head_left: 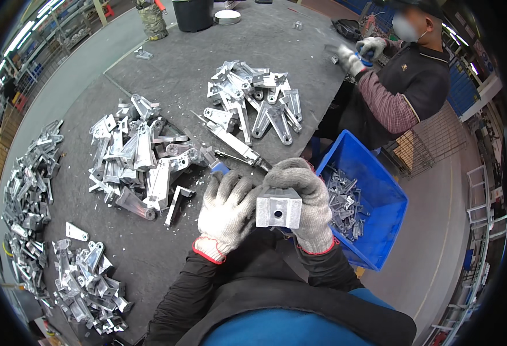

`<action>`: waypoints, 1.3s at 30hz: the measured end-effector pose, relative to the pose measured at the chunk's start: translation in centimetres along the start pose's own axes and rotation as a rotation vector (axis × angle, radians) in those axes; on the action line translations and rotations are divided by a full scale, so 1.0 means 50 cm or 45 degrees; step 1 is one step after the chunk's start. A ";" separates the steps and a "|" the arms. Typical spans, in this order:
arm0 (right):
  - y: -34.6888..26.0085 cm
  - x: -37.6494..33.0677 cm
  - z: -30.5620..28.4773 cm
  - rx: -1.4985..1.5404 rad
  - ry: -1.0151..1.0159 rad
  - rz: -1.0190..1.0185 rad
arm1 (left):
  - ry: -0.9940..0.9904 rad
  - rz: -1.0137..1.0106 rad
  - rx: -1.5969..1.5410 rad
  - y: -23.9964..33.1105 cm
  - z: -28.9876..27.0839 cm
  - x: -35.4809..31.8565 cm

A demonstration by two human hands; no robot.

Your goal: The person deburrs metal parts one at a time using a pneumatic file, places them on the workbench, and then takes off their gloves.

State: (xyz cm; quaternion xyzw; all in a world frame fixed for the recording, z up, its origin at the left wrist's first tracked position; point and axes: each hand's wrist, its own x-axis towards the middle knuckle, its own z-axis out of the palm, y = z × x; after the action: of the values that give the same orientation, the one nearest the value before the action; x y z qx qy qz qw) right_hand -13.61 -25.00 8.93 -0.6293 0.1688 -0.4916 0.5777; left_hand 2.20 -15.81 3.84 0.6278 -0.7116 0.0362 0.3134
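Both hands' fingers grasp metal block (279, 211) at table edge (299, 144), above blue bin (389, 199).

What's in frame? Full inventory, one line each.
metal block: one, silver, single hole in its face, held between both gloved hands
loose metal brackets: many, silver, heaps across the table, largest at centre left
table: one, dark grey
long tool: one, silver, lying on the table between the heaps
bin: one, blue, right of the table, holding small metal parts
black container: one, at the far table edge
co-worker: one, dark top, grey gloves, across the table at upper right
left hand: white knit glove, red cuff, touching the block
right hand: grey knit glove, fingers wrapped over the block
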 end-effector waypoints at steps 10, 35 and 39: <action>-0.001 -0.009 -0.018 -0.081 0.000 0.008 | -0.075 0.035 0.081 0.000 -0.002 0.006; 0.012 -0.032 -0.057 0.028 0.101 0.045 | -0.128 0.030 0.139 0.003 -0.002 0.007; 0.018 -0.036 -0.062 -0.037 0.149 0.018 | -0.124 0.024 0.138 0.003 0.000 0.007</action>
State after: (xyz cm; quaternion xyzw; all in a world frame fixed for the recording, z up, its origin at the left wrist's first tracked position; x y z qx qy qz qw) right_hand -16.64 -25.61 6.90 -0.6067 0.2139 -0.5211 0.5609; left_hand 2.05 -16.08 4.10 0.6382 -0.7288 0.0469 0.2435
